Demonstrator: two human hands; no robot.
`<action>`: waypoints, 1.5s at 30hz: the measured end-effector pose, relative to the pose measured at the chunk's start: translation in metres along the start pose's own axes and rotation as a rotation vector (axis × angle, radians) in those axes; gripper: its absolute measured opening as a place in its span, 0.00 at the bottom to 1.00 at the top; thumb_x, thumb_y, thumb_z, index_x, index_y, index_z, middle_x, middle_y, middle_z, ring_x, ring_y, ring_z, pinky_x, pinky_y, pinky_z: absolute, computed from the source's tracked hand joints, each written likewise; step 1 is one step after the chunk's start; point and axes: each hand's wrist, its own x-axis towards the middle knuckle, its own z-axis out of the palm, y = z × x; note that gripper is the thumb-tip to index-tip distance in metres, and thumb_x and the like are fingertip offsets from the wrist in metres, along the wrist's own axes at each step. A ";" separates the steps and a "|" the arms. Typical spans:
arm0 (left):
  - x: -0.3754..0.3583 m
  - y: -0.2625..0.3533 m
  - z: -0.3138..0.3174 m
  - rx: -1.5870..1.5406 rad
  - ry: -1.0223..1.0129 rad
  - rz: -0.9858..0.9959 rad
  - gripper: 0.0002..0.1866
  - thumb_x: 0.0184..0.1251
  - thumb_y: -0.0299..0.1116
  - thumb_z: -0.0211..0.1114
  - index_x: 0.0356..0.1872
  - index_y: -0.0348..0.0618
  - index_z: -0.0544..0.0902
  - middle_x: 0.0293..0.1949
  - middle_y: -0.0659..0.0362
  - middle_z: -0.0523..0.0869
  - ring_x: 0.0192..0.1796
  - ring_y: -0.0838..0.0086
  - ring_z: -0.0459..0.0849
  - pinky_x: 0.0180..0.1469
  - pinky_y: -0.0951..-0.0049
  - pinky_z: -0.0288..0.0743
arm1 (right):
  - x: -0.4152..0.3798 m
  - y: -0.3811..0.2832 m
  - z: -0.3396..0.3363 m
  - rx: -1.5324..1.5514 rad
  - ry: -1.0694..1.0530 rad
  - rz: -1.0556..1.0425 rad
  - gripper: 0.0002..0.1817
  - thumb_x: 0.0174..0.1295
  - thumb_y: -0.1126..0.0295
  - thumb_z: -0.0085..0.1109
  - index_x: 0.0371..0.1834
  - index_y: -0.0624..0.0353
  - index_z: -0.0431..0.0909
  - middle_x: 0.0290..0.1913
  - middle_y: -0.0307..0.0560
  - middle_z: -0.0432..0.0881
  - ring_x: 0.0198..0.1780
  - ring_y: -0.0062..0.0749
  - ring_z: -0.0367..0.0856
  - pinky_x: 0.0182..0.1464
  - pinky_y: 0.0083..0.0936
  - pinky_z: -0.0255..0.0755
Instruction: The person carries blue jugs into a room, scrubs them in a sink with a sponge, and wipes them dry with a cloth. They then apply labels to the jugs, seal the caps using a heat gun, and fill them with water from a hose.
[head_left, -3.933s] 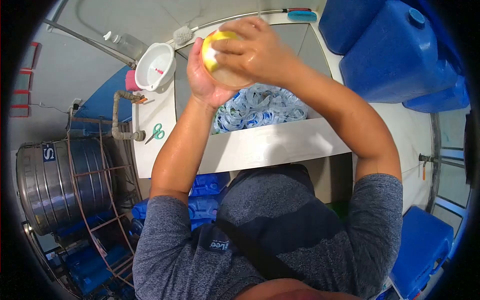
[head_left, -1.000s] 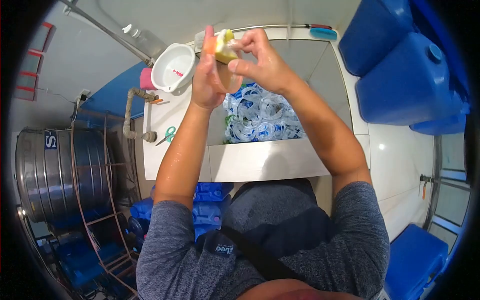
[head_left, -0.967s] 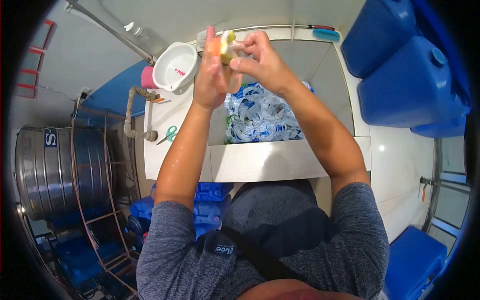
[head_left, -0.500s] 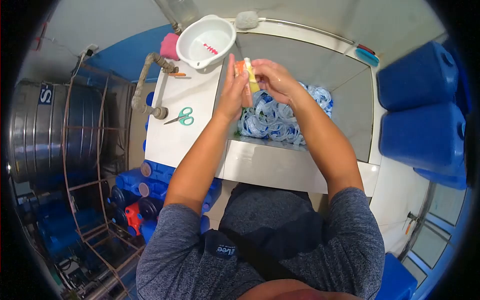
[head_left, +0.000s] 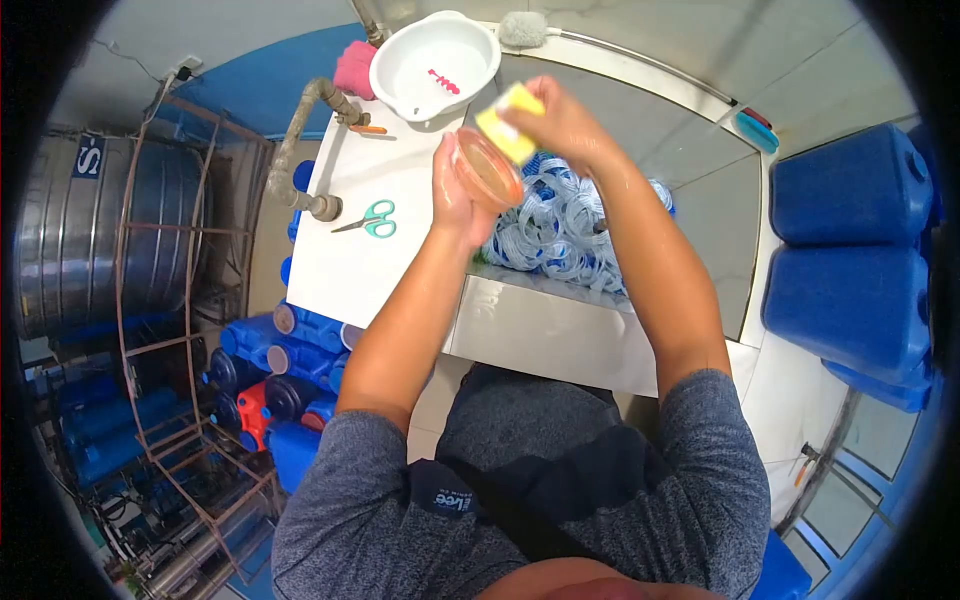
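My left hand [head_left: 453, 200] is closed round the edge of a shallow, round, see-through orange lid [head_left: 488, 170], tilted with its open face towards the upper right. Between the fingers of my right hand [head_left: 560, 122] is a yellow sponge [head_left: 508, 135], held right at the lid's upper rim. Both hands look wet. Below them, a grey-lined basin [head_left: 690, 215] holds a heap of pale blue and clear plastic rings [head_left: 560, 235].
Green-handled scissors [head_left: 375, 220] lie on the white counter [head_left: 350, 265] to the left, near a pipe with a tap [head_left: 355, 118]. A white tub [head_left: 430, 65] stands behind, beside a pink cloth [head_left: 356, 70]. Blue jugs [head_left: 850, 185] line the right side.
My right hand has drawn the sponge up and away from my left palm. The orange lid, earlier edge-on between both hands, has turned to show its round face.
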 end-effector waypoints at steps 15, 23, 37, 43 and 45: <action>0.053 -0.071 0.035 0.058 -0.019 -0.471 0.31 0.71 0.69 0.48 0.51 0.51 0.75 0.43 0.54 0.78 0.47 0.55 0.81 0.54 0.34 0.75 | -0.021 -0.017 -0.214 0.031 0.546 0.238 0.15 0.68 0.64 0.59 0.54 0.58 0.81 0.43 0.42 0.85 0.41 0.25 0.83 0.46 0.23 0.80; 0.128 -0.153 0.142 0.268 -0.065 -0.513 0.28 0.70 0.68 0.49 0.38 0.52 0.70 0.27 0.64 0.71 0.27 0.70 0.74 0.32 0.60 0.74 | -0.053 -0.030 -0.251 -0.133 0.199 0.245 0.20 0.70 0.60 0.61 0.47 0.72 0.85 0.39 0.59 0.87 0.41 0.40 0.87 0.45 0.34 0.82; 0.115 -0.177 0.213 0.291 -0.131 -0.372 0.37 0.68 0.70 0.47 0.67 0.55 0.67 0.53 0.48 0.77 0.39 0.48 0.77 0.39 0.41 0.71 | -0.041 -0.038 -0.266 -0.815 0.224 -0.079 0.12 0.60 0.64 0.66 0.41 0.61 0.89 0.40 0.60 0.89 0.42 0.48 0.88 0.46 0.41 0.80; 0.181 -0.229 0.177 0.284 -0.198 -0.154 0.33 0.68 0.68 0.58 0.56 0.48 0.80 0.40 0.56 0.84 0.31 0.63 0.76 0.37 0.70 0.75 | 0.017 -0.004 -0.279 -1.362 0.401 -0.242 0.14 0.63 0.63 0.59 0.35 0.63 0.87 0.40 0.65 0.87 0.43 0.58 0.86 0.49 0.47 0.78; 0.153 -0.197 0.189 0.783 -0.138 -0.224 0.29 0.69 0.63 0.61 0.50 0.46 0.83 0.35 0.57 0.85 0.27 0.65 0.77 0.32 0.74 0.74 | 0.017 0.005 -0.280 -1.403 0.482 -0.305 0.16 0.64 0.62 0.56 0.33 0.65 0.87 0.40 0.66 0.86 0.43 0.60 0.85 0.50 0.49 0.78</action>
